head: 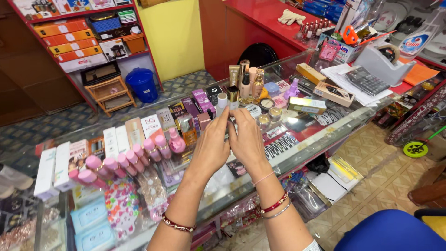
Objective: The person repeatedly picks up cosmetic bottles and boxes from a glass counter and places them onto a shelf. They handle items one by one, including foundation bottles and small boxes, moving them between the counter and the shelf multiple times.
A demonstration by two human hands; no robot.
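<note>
Both hands meet at the centre of the frame above the glass tabletop (297,155), fingers pointing up and pressed close together. The left hand (211,148) and right hand (247,139) pinch something small between their fingertips; it looks like a slim dark-and-gold tube (231,94), perhaps a lipstick, though the fingers hide most of it and I cannot tell its shape for sure. What shows is a short dark body with a gold band, upright, just above the fingertips. The main risk, as I judge it, is a slip: the hold is narrow and by the tips only, so a twist or tug could send the tube down among the crowded goods below. Just left of the hands stands a row of pink bottles (139,155), and right behind them upright foundation bottles (246,83) and small round jars (265,104); a knock from a falling piece or a dropped wrist could topple several.
</note>
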